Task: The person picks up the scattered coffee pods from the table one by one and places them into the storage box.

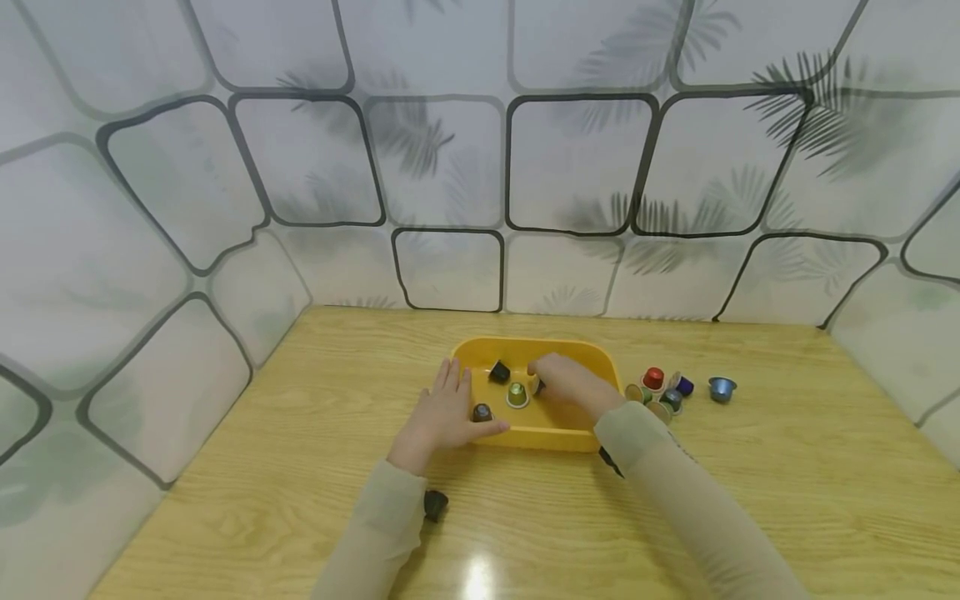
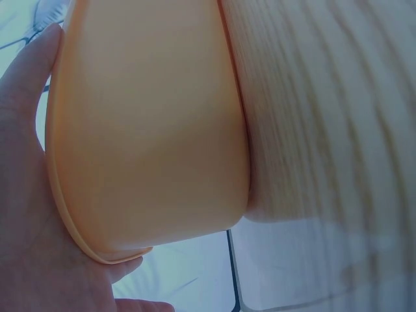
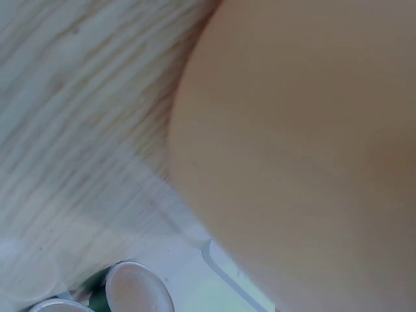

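Observation:
A yellow plastic bin (image 1: 540,437) stands on the wooden table in the head view. My left hand (image 1: 442,417) rests on its near left corner, fingers straight and spread; the left wrist view shows that palm against the rim of the bin (image 2: 156,130). Inside the bin my right hand (image 1: 566,383) has curled fingers and pinches a coffee capsule (image 1: 537,386), mostly hidden by the hand. Around it in the bin are a black capsule (image 1: 499,372), a green capsule (image 1: 517,395) and a dark grey capsule (image 1: 482,412).
Right of the bin lie several capsules, among them a red one (image 1: 654,378) and a purple one (image 1: 682,384). A blue capsule (image 1: 722,389) stands farther right. One black capsule (image 1: 435,505) lies by the left sleeve, and another dark one (image 1: 610,460) is partly under the right forearm.

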The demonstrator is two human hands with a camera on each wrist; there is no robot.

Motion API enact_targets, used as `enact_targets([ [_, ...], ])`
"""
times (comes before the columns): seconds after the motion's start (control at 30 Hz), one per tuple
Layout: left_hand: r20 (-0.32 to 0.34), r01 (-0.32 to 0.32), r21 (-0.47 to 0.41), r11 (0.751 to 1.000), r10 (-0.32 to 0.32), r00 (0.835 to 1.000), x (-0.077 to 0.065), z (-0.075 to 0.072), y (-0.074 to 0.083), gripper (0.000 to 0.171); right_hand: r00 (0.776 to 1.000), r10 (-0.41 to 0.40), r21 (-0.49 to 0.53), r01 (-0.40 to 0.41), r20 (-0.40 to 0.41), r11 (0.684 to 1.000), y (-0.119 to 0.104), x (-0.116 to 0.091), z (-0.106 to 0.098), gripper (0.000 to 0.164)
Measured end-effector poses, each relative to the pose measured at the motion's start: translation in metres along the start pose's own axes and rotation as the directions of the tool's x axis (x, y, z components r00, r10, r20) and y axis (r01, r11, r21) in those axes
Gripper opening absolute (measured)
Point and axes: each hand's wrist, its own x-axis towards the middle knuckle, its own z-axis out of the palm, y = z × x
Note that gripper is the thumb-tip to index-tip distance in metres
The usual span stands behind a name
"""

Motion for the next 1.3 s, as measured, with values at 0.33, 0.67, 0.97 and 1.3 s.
enact_targets([
  [0.33, 0.003, 0.003, 0.023, 1.000, -0.003, 1.000, -0.0003, 0.0001, 0.0002, 0.106, 1.000, -0.012, -0.031, 0.011, -0.027, 0.999, 0.0012, -0.0021, 0.0013, 0.028],
  [0.67, 0.005, -0.006, 0.015, 1.000, 0.005, 1.000, -0.0011, -0.0003, 0.0000, 0.107, 0.999, -0.017, -0.026, 0.016, -0.049, 1.000, 0.0021, -0.0037, -0.0008, 0.028],
  [0.97, 0.007, -0.006, 0.013, 1.000, 0.005, 1.000, -0.0019, -0.0018, 0.0004, 0.106, 0.998, -0.010, -0.051, 0.007, -0.059, 0.999, 0.0012, -0.0054, -0.0031, 0.028],
  [1.3, 0.007, 0.000, 0.015, 1.000, 0.000, 1.000, -0.0015, -0.0009, 0.0002, 0.106, 0.996, -0.022, -0.055, 0.017, -0.088, 0.998, 0.0024, -0.0069, -0.0052, 0.028],
])
